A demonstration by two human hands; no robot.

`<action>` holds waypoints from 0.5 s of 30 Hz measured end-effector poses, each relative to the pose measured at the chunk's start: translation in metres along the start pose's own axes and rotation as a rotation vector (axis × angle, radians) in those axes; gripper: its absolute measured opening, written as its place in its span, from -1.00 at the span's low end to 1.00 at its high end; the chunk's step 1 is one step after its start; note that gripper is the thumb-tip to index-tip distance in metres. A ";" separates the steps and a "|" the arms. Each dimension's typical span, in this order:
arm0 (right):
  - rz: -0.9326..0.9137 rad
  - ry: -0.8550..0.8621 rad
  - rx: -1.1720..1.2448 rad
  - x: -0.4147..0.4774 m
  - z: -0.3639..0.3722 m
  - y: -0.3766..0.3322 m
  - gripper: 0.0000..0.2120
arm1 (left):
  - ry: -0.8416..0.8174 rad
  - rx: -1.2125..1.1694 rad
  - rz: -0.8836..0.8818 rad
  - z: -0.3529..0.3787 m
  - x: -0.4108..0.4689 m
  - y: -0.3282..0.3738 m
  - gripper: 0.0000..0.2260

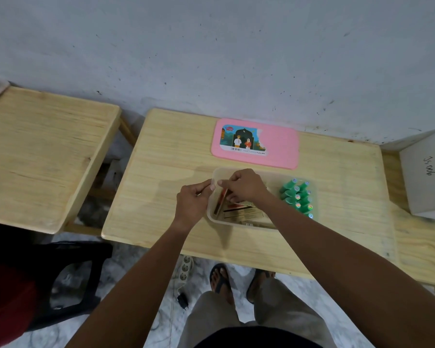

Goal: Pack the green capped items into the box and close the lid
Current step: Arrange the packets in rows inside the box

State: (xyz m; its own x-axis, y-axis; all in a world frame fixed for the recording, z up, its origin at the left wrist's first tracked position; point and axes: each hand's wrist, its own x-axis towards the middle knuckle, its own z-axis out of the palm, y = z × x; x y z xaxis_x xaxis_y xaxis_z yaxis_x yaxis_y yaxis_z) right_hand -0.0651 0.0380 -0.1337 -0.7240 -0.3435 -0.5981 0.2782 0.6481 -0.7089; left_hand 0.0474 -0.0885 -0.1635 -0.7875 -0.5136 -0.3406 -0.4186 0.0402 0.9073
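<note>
While the green capped items (297, 198) stand packed together in a tight cluster at the right end of the clear plastic box (236, 223), the left end of that box holds several flat gold and red packets (239, 209), some lying flat and one or two propped on edge against the left wall. The box sits open near the middle of the light wooden surface (161, 197), closer to its far edge than its near one. Its pink lid (281, 149) lies flat just beyond the box, near the far edge, with a torn picture sticker covering its left half. The right hand (244, 184) reaches over the box's far-left corner, fingers curled and pinched together on one of the upright packets. The left hand (192, 200) rests just outside the left wall, thumb and forefinger pinching the box's rim at that same corner, so the two hands nearly touch. A grey cardboard carton (427, 172) with handwritten marks stands at the far right edge. A second wooden surface (43, 151) sits apart to the left, with a dark plastic chair (81, 277) below it. On the floor beneath lie a white power strip (185, 270) and the person's sandalled feet (221, 280).
</note>
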 end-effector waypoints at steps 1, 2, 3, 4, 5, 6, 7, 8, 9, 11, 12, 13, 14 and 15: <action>-0.010 0.017 0.001 0.000 0.001 0.001 -0.71 | 0.000 0.002 0.000 0.000 0.000 0.000 -0.84; -0.026 0.040 -0.008 -0.001 0.002 0.002 -0.73 | -0.003 0.004 0.003 0.000 0.001 0.000 -0.83; -0.048 0.061 -0.026 -0.001 0.003 0.003 -0.76 | -0.008 0.003 0.006 0.000 0.001 -0.001 -0.83; -0.070 0.074 -0.046 -0.001 0.004 0.004 -0.79 | -0.010 0.001 0.008 0.000 0.001 -0.001 -0.83; -0.087 0.076 -0.068 0.000 0.005 0.005 -0.82 | -0.010 0.002 0.008 0.000 0.001 -0.001 -0.83; -0.099 0.069 -0.093 0.000 0.007 0.006 -0.83 | -0.009 0.000 0.011 0.000 0.001 -0.001 -0.83; -0.105 0.058 -0.128 0.001 0.008 0.007 -0.81 | -0.007 -0.003 0.016 0.000 0.001 -0.001 -0.83; -0.110 0.043 -0.165 0.003 0.010 0.008 -0.77 | -0.007 -0.008 0.019 0.001 0.001 -0.002 -0.84; -0.116 0.030 -0.200 0.005 0.010 0.009 -0.73 | -0.008 -0.010 0.020 0.001 0.001 -0.002 -0.84; -0.143 0.016 -0.255 0.007 0.011 0.009 -0.71 | -0.015 -0.008 0.017 0.001 0.002 -0.004 -0.80; -0.157 0.017 -0.273 0.008 0.012 0.008 -0.71 | -0.017 -0.009 0.013 0.000 0.002 -0.004 -0.77; -0.166 0.028 -0.285 0.008 0.013 0.008 -0.70 | -0.016 -0.011 0.005 0.001 0.003 -0.005 -0.76; -0.174 0.047 -0.296 0.008 0.015 0.009 -0.70 | -0.013 -0.013 0.002 0.001 0.003 -0.005 -0.77; -0.177 0.066 -0.308 0.008 0.018 0.009 -0.69 | -0.007 -0.014 0.003 0.001 0.003 -0.004 -0.78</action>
State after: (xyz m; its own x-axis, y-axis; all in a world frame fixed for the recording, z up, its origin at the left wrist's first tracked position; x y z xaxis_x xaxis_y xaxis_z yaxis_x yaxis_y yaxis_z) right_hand -0.0576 0.0289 -0.1514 -0.7860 -0.4307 -0.4434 -0.0516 0.7605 -0.6473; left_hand 0.0466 -0.0892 -0.1687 -0.7919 -0.5077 -0.3393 -0.4097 0.0298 0.9117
